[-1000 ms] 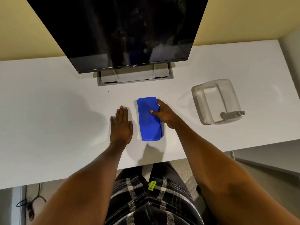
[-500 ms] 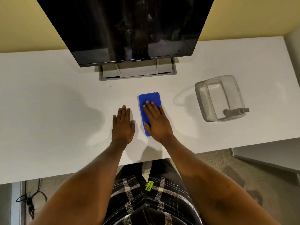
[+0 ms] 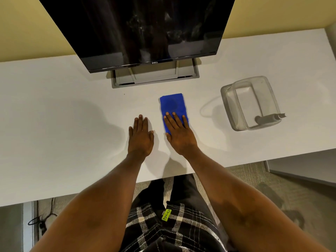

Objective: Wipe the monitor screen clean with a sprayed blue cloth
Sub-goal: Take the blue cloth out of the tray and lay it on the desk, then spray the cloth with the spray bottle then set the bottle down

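My right hand point(image 3: 179, 135) lies flat, fingers spread, on the near half of the folded blue cloth point(image 3: 172, 106), pressing it to the white tabletop point(image 3: 63, 115); nothing is gripped. My left hand point(image 3: 141, 138) rests palm-down on the bare tabletop at the cloth's 9 o'clock, just beside it and not touching. The monitor point(image 3: 138, 31), dark and smudged, stands at 12 o'clock from the cloth. At 3 o'clock, well apart, sits a clear plastic container point(image 3: 229, 106) with a grey spray bottle point(image 3: 269, 118) lying inside.
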{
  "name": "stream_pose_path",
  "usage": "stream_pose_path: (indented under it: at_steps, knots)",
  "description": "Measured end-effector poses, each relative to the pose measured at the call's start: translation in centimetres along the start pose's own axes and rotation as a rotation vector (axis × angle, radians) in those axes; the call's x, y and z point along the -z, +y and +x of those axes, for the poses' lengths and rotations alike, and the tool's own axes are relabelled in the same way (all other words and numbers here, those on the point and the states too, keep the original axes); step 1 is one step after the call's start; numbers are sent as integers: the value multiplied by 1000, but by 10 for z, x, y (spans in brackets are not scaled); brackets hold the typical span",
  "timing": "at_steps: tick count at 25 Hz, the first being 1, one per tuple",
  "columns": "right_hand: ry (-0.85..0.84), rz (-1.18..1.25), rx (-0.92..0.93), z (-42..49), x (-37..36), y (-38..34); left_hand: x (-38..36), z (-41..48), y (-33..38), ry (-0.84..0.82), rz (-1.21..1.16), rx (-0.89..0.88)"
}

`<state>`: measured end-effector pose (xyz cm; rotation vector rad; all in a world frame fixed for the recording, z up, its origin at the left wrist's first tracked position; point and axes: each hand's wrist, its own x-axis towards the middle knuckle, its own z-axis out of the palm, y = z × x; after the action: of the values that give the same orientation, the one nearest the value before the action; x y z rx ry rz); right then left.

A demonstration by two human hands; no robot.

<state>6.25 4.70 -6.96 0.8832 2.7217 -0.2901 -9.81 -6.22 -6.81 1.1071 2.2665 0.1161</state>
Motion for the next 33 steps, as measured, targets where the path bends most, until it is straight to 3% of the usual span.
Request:
stream_pose_path:
  at_steps: [4,8,18,26,33]
  knots:
    - [71,19,11,-3,8,6,0,2,7,69,26,-80]
    - [151,35,-88,-10,17,23,-4,10,15,7,33,-89]
    - [423,-66,-636,-61,64,131,-6,11,14,-40,127,-97]
    - [340,-28,-978,-102,91,216,-6,13,16,-48,115,-78]
    - [260,189,-1038,-99,89,245,-5,11,15,-43,62,-79]
